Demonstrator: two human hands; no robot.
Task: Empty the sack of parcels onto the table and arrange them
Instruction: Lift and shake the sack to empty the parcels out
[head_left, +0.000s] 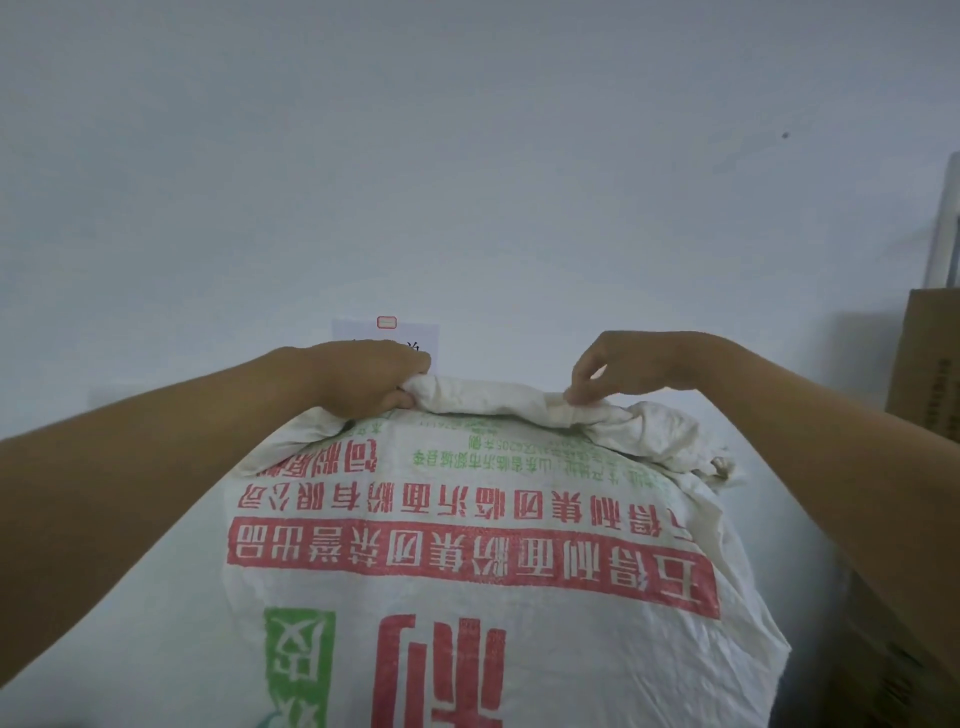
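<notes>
Nearest to me, the sack (467, 545) is filling the lower middle of my view, a bulging white woven bag printed with red and green characters that are reading upside down from here. It is lying on the pale counter (130, 597), its far end rolled and bunched into a thick fold. My forearms are reaching out along both sides of it. My left hand (371, 382) is gripping the left part of that rolled end, fingers curled tightly round the cloth. My right hand (618, 371) is pinching the roll further right between thumb and fingertips, with the other fingers bent above it. Past the right hand, the loose end of the sack is crumpling down toward the counter. Beyond the hands, a small white sheet (387, 335) with a red mark is showing against the wall (467, 156). At the right edge, cardboard boxes (927, 364) are standing beside the counter.
</notes>
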